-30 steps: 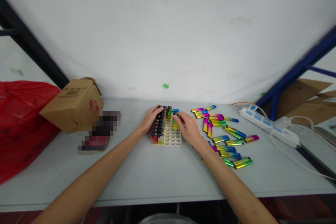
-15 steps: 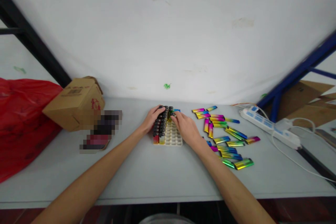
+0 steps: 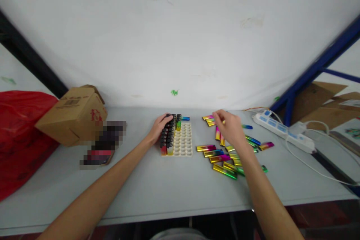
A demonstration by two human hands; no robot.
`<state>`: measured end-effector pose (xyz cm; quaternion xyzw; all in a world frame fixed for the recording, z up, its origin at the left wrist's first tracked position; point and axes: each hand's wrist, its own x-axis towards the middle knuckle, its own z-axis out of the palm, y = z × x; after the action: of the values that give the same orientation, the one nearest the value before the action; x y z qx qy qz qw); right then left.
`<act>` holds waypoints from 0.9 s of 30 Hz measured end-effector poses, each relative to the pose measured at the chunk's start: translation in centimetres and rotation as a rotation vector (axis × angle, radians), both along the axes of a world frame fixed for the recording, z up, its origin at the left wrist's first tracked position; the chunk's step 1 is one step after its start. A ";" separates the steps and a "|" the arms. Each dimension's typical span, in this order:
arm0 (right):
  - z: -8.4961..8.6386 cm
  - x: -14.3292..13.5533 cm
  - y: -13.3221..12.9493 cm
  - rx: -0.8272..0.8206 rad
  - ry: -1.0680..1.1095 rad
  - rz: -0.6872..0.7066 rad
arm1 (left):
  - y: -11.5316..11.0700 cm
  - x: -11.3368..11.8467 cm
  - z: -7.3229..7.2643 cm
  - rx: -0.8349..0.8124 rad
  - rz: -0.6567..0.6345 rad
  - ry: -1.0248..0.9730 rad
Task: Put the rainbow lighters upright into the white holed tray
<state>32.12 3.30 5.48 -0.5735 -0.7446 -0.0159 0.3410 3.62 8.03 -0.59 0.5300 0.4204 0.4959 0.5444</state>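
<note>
My left hand [image 3: 158, 128] curls over the back left of a white tray [image 3: 182, 153] with rows of holes. Its fingers wrap the black tops of the lighters [image 3: 168, 135] standing upright in the tray's left columns. A green and yellow lighter [image 3: 179, 124] stands further right at the back of the tray. Over the loose shiny lighters [image 3: 216, 158] at the right, my right hand [image 3: 230, 126] is closed, fingertips bent together. A bit of a yellow lighter [image 3: 224, 122] shows at these fingertips; the hand hides the rest.
Behind the tray lies a blue lighter [image 3: 185, 119]. A white power strip [image 3: 284, 133] with cables is at the right. On the left are a cardboard box [image 3: 70, 116], a red bag [image 3: 25, 142] and a pixelated dark item [image 3: 104, 144]. A white wall [image 3: 180, 45] rises behind the table.
My right hand has left the tray and moved right to the loose lighters. A green and yellow lighter now shows standing in the tray. My left hand stays on the lighters.
</note>
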 end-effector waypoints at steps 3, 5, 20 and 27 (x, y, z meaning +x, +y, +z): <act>0.9 4.3 -0.6 0.004 0.006 -0.065 | -0.1 0.0 0.1 0.002 -0.014 -0.005; 0.8 6.6 -1.4 -0.055 -0.038 -0.004 | -0.1 0.0 0.2 0.004 -0.029 -0.011; -3.9 12.0 -7.9 -0.284 -0.070 0.143 | -0.3 0.3 0.6 -0.016 -0.015 -0.014; -2.6 11.3 -9.0 -0.278 -0.066 0.116 | 0.0 0.1 0.2 -0.028 -0.010 -0.020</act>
<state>43.39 -5.71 2.86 -0.5704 -0.7825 0.0883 0.2337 3.72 8.01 -0.37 0.5195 0.4190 0.4925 0.5586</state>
